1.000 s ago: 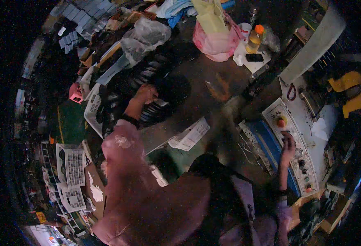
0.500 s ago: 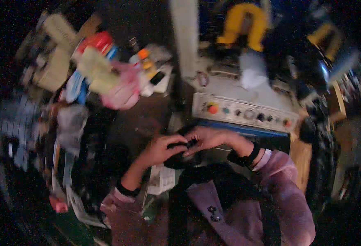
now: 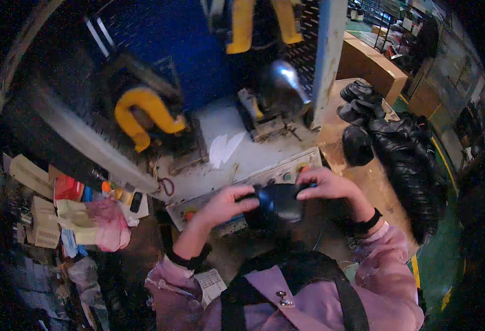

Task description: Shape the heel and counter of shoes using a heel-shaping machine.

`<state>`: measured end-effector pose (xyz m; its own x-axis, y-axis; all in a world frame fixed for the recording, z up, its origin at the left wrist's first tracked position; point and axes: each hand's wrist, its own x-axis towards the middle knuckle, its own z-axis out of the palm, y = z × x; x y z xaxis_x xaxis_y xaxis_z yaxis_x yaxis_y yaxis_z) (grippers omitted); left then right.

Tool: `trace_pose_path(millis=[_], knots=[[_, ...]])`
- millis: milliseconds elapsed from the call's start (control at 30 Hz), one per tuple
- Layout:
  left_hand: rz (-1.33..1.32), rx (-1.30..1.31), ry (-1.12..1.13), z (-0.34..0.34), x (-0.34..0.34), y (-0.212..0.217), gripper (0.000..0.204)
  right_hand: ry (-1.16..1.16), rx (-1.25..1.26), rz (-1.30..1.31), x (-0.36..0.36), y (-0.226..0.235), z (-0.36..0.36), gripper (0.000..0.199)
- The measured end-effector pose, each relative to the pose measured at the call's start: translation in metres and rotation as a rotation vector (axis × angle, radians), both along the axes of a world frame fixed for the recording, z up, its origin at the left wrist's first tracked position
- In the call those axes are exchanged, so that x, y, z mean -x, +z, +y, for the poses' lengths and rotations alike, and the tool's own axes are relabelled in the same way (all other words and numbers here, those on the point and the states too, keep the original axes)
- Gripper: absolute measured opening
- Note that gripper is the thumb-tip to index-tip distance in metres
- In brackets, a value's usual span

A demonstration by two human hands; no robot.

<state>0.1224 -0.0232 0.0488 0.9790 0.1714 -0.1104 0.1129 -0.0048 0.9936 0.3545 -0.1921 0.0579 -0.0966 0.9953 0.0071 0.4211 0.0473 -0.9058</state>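
A glossy black curved piece [image 3: 280,204], shaped like a shoe upper, is held in front of my chest. My left hand [image 3: 226,205] is closed on its left edge, with fingertips on the top side. At the opposite edge, my right hand [image 3: 329,186] grips it between thumb and fingers. Just beyond the hands runs a machine's control panel [image 3: 261,177], partly hidden by them. Its orange-red button [image 3: 190,213] shows beside my left hand. The underside of the black piece is hidden.
Ahead, the machine has yellow U-shaped parts [image 3: 148,113], a shiny metal form [image 3: 286,83] and a white sheet [image 3: 226,149] on its bed. Stacked black pieces [image 3: 402,160] lie on a wooden board to the right. Pink cloth [image 3: 107,223] and clutter sit left.
My view has swung right, bringing the machine and stacked pieces further in. My hands have moved apart, and the black piece is now spread between them.
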Motion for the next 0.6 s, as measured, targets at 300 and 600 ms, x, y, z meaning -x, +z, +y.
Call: trace_pose_path(millis=[300,600], knots=[[-0.563,-0.217,0.777,0.072,-0.209,0.104,0.016,-0.617,-0.477,0.331,-0.152,0.082,0.126,0.031],[-0.172,-0.413,0.991,0.1,-0.239,0.064,0.018,-0.83,-0.435,0.351,-0.159,0.005,0.169,0.022]])
